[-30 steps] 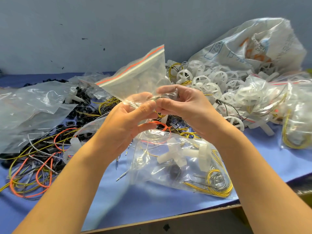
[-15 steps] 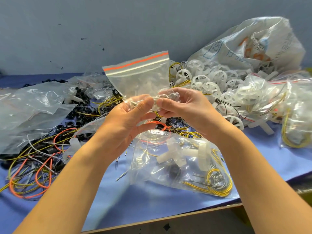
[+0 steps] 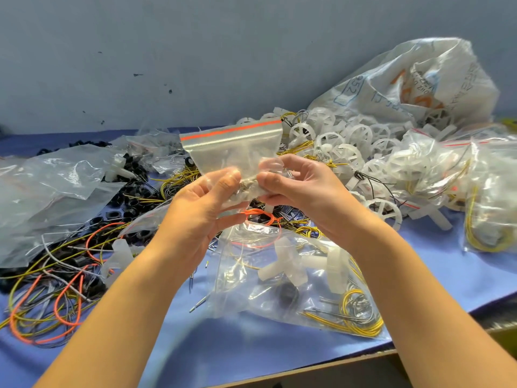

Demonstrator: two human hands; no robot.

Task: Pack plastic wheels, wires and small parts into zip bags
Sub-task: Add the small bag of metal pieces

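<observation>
- Since a second ago the zip bag [image 3: 235, 152] has swung from tilted to upright, its orange strip level above both hands.
- Left hand [image 3: 201, 208] and right hand [image 3: 302, 189] each pinch its crinkled lower part.
- Bare blue surface [image 3: 251, 348] lies below the wrists, toward the near edge.
- Beneath the hands lies a filled clear bag [image 3: 251, 292], with tangled wires [image 3: 56, 289] to their left and white spoked wheels [image 3: 358, 141] to their right.
</observation>
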